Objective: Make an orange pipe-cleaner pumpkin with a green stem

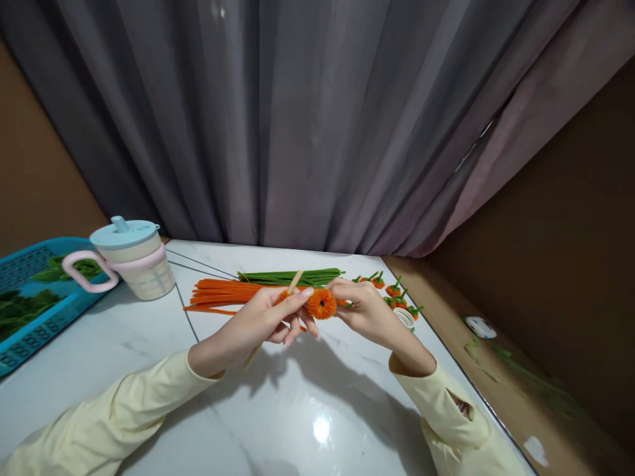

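My left hand (268,320) is closed around a thin wooden stick (294,281) that slants up from under my palm, and its fingertips touch an orange fuzzy pipe-cleaner ring (321,303). My right hand (364,309) pinches the same ring from its right side. Both hands hover just above the white marble table (278,416). Behind them lie a bundle of orange pipe cleaners (223,293) and a bundle of green pipe cleaners (292,276).
Several small finished orange pumpkins with green stems (394,291) sit at the right near a small white tape roll (404,318). A lidded cup with a pink handle (131,258) and a blue basket (34,297) stand at the left. Grey curtain (297,119) hangs behind.
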A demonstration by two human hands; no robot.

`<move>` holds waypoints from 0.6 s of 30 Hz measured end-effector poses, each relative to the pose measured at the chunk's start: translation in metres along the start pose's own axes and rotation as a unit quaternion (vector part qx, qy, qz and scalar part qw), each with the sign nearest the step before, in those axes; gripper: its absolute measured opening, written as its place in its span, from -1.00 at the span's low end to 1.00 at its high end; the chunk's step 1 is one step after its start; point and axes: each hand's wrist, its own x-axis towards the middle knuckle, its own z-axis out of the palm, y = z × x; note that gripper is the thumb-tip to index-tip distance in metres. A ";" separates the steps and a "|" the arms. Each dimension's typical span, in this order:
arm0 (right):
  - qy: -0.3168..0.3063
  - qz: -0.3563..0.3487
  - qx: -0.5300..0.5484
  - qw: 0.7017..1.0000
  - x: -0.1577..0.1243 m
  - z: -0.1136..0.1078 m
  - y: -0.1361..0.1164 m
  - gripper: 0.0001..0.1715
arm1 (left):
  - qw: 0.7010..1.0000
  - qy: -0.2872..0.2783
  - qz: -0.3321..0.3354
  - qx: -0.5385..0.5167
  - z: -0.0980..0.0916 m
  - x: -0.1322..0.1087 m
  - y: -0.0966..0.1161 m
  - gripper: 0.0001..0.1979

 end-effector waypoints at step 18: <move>-0.019 0.171 -0.296 0.939 -0.030 -0.095 0.020 -0.79 | 0.995 0.034 -0.008 -0.092 -0.003 0.008 -0.012 -0.63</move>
